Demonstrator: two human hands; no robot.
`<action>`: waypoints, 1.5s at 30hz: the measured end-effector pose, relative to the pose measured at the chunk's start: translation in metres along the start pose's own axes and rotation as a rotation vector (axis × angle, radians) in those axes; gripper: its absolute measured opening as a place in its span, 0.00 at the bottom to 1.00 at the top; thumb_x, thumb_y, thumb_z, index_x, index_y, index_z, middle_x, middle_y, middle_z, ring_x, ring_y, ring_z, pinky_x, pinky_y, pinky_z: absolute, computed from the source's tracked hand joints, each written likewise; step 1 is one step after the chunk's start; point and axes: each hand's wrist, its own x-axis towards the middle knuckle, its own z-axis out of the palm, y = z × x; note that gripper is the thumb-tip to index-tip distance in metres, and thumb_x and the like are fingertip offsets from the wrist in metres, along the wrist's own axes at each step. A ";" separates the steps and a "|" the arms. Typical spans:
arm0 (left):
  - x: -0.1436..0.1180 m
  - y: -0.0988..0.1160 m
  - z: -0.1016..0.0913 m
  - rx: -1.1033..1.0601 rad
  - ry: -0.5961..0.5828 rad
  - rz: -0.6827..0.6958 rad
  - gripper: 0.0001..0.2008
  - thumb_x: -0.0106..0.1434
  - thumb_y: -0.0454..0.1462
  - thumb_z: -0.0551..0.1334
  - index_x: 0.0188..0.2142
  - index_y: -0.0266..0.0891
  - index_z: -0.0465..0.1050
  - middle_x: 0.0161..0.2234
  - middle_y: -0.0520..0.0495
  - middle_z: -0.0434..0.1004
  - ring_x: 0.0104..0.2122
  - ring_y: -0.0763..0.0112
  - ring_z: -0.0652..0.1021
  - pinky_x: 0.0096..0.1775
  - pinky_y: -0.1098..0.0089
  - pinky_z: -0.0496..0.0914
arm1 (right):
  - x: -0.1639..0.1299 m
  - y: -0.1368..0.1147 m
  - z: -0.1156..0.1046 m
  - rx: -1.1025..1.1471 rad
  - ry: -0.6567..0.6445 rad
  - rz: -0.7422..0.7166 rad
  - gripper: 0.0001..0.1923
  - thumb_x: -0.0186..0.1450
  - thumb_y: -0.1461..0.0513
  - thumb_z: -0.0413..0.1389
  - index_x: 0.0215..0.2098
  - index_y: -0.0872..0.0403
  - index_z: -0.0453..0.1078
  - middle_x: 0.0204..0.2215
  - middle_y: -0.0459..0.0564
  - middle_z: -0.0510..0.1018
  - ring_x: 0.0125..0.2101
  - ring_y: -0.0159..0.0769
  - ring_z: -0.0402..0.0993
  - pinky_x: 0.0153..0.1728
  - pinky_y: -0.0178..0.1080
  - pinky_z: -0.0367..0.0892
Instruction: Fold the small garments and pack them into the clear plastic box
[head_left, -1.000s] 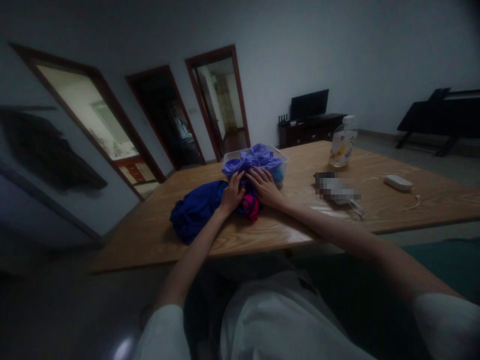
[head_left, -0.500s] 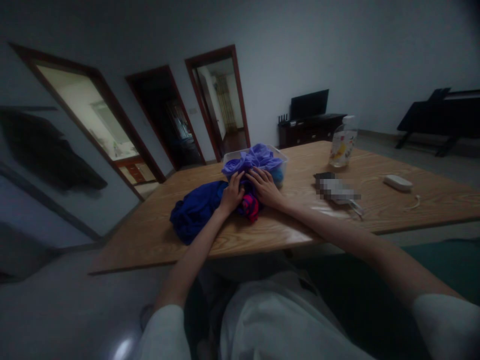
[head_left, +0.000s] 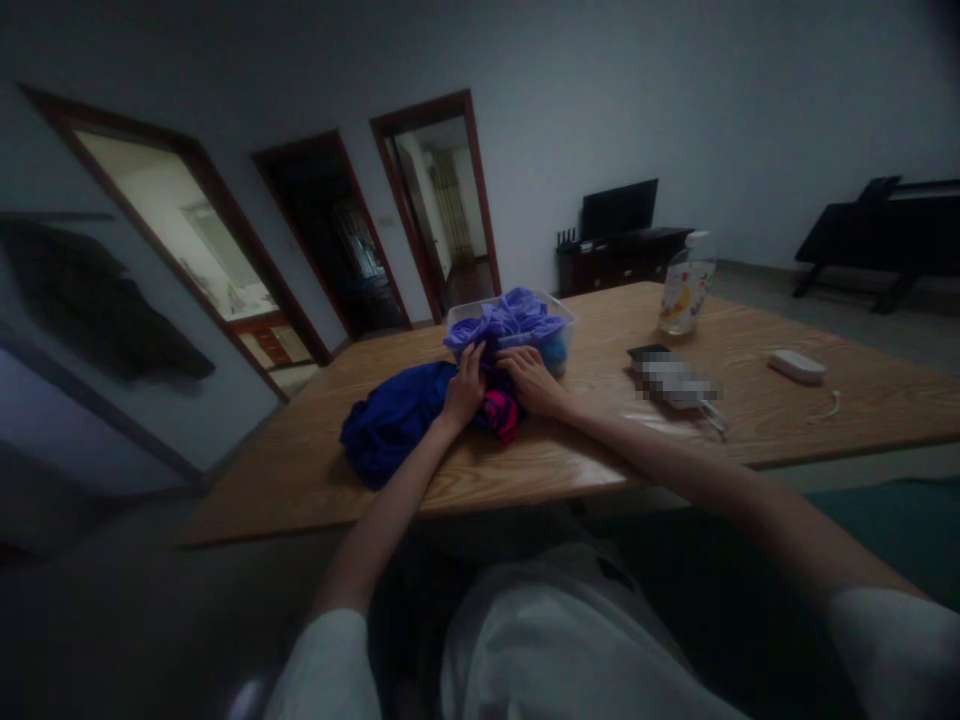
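Observation:
A clear plastic box (head_left: 568,322) stands on the wooden table, heaped with lavender cloth (head_left: 517,312) and some teal-blue material at its right side. Just in front of it, my left hand (head_left: 466,388) closes on a dark purple cloth (head_left: 489,352). Opposite, my right hand (head_left: 529,378) has its fingers curled on the same cloth. Below the hands bulges a bright pink patterned cloth (head_left: 500,412); whether it is joined to the purple one I cannot tell. Left of my left hand lies a crumpled dark blue cloth (head_left: 394,420). The fingertips are partly hidden in folds.
To the right on the table (head_left: 585,450) stand a clear bottle with a printed pattern (head_left: 686,290), a blurred-out flat item (head_left: 671,380) with a strap, and a white oblong case (head_left: 796,366) with a small cord (head_left: 829,405). The near table edge runs before my body.
My fingers have drawn in: the right hand's fingers are more bent and slightly lower, and the left hand's are closer together. The cloths and box have hardly moved.

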 end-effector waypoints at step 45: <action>0.007 -0.014 -0.012 0.266 0.108 0.117 0.25 0.74 0.44 0.61 0.67 0.38 0.68 0.65 0.35 0.72 0.68 0.50 0.69 0.72 0.47 0.58 | 0.009 0.009 -0.016 -0.340 0.083 0.087 0.21 0.76 0.64 0.53 0.64 0.47 0.73 0.62 0.56 0.73 0.63 0.53 0.63 0.68 0.58 0.55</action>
